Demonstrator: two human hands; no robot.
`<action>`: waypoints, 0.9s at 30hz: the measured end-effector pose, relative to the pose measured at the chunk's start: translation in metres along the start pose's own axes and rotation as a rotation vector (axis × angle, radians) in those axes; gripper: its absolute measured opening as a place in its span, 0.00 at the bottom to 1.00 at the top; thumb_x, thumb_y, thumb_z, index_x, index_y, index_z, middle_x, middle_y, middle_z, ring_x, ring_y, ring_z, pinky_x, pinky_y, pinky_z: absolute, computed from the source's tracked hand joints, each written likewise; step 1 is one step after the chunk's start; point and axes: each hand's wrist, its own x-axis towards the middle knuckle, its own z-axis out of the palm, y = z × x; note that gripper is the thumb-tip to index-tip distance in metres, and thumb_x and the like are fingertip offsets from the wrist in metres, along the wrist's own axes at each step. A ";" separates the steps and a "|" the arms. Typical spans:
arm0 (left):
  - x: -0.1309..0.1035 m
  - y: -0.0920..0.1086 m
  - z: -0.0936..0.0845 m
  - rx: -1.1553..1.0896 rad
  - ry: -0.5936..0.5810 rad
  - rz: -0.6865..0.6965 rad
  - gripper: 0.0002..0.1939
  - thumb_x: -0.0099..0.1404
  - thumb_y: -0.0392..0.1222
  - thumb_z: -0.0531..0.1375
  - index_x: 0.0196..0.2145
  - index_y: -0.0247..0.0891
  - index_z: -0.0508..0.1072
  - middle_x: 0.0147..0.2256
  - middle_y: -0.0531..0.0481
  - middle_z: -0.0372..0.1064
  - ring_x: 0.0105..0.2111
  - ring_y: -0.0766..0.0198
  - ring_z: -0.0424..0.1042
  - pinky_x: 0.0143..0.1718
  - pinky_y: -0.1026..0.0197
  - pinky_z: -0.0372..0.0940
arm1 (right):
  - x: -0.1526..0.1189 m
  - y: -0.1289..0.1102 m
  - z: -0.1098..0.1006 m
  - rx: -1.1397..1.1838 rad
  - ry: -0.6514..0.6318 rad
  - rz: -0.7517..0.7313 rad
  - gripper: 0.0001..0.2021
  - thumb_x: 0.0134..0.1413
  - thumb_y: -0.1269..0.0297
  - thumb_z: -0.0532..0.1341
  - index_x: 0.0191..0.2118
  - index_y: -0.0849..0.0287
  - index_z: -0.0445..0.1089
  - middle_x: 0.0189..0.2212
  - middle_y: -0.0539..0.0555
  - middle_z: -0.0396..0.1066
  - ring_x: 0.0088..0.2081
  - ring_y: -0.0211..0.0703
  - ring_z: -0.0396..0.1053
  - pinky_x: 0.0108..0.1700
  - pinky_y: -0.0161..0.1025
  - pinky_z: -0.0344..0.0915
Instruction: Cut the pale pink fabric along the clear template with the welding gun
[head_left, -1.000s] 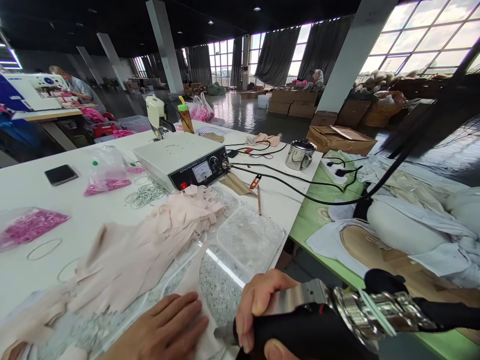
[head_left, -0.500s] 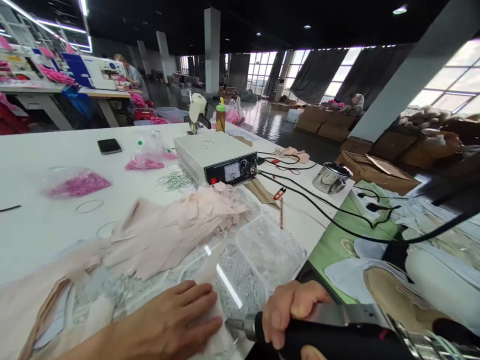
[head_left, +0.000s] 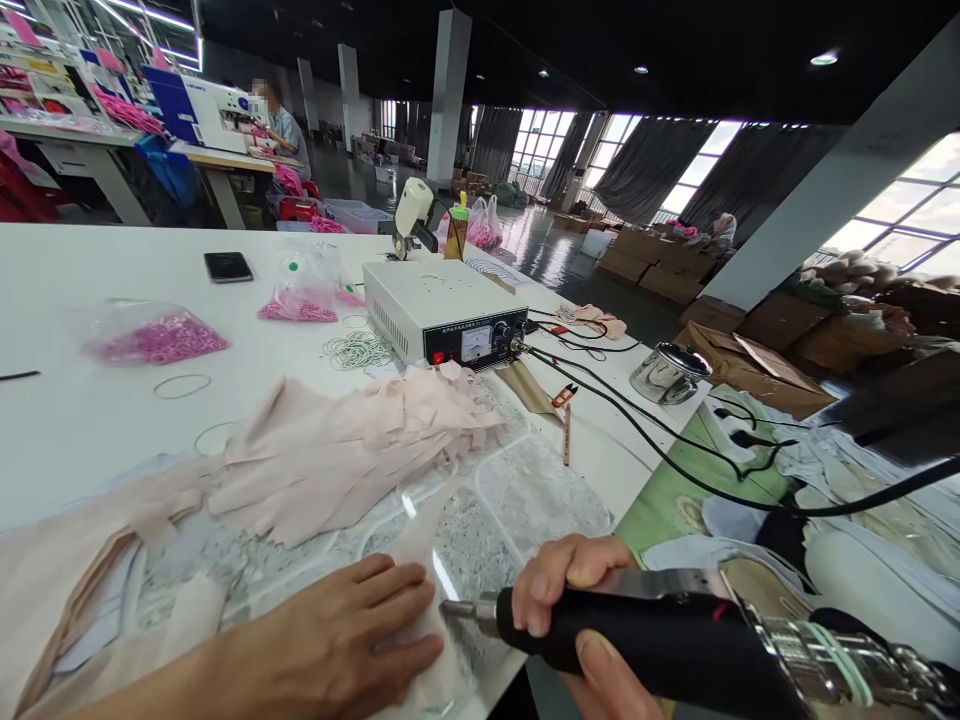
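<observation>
My left hand (head_left: pixel 345 635) lies flat with fingers stretched over a strip of pale pink fabric (head_left: pixel 424 530), holding it against a scuffed clear plastic sheet (head_left: pixel 536 495). In my right hand (head_left: pixel 574 590) is a black handheld ultrasonic cutter (head_left: pixel 645 640), fingers wrapped round its body. Its narrow metal tip points left and meets the fabric's edge beside my left fingertips. Beyond my hands lies a pile of pale pink fabric pieces (head_left: pixel 352 440). More pale fabric (head_left: pixel 97 545) is spread at the left, partly covered by my forearm.
A white control box (head_left: pixel 442 300) with a dial stands behind the pile; its black cable (head_left: pixel 645 430) loops to the right. Nearby are orange snips (head_left: pixel 564 396), a pencil (head_left: pixel 567 435), a metal canister (head_left: pixel 670 373), bags of pink rings (head_left: pixel 161 335) and a phone (head_left: pixel 228 267). A person (head_left: pixel 281 130) sits farther back.
My right hand has brought the cutter slightly up and left, its tip now closer to my left fingers. The left hand stays on the fabric. The view has shifted a little.
</observation>
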 end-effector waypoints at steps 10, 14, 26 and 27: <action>-0.004 0.001 0.012 -0.021 0.004 -0.026 0.13 0.76 0.45 0.53 0.53 0.43 0.72 0.49 0.46 0.73 0.50 0.54 0.71 0.52 0.55 0.60 | 0.003 0.004 -0.002 -0.002 -0.047 0.003 0.05 0.61 0.60 0.62 0.41 0.51 0.65 0.31 0.51 0.70 0.28 0.38 0.68 0.31 0.38 0.68; -0.005 0.001 0.016 -0.054 0.043 -0.037 0.11 0.76 0.45 0.55 0.52 0.42 0.72 0.47 0.47 0.73 0.50 0.55 0.70 0.50 0.56 0.60 | 0.006 0.000 0.001 -0.013 -0.030 0.009 0.05 0.62 0.61 0.61 0.42 0.52 0.66 0.31 0.51 0.69 0.28 0.38 0.68 0.32 0.39 0.69; -0.005 0.001 0.017 -0.064 0.062 -0.013 0.09 0.73 0.43 0.58 0.49 0.40 0.72 0.44 0.45 0.73 0.47 0.56 0.70 0.49 0.57 0.61 | 0.012 0.007 0.007 -0.052 0.047 -0.033 0.05 0.61 0.60 0.60 0.42 0.53 0.66 0.32 0.50 0.67 0.28 0.37 0.67 0.31 0.38 0.70; -0.005 0.001 0.017 -0.066 0.067 -0.016 0.09 0.73 0.43 0.58 0.49 0.40 0.73 0.43 0.45 0.73 0.47 0.56 0.70 0.49 0.57 0.61 | 0.012 0.008 0.007 -0.060 0.047 -0.031 0.05 0.61 0.60 0.60 0.42 0.52 0.66 0.31 0.50 0.67 0.28 0.38 0.67 0.31 0.39 0.69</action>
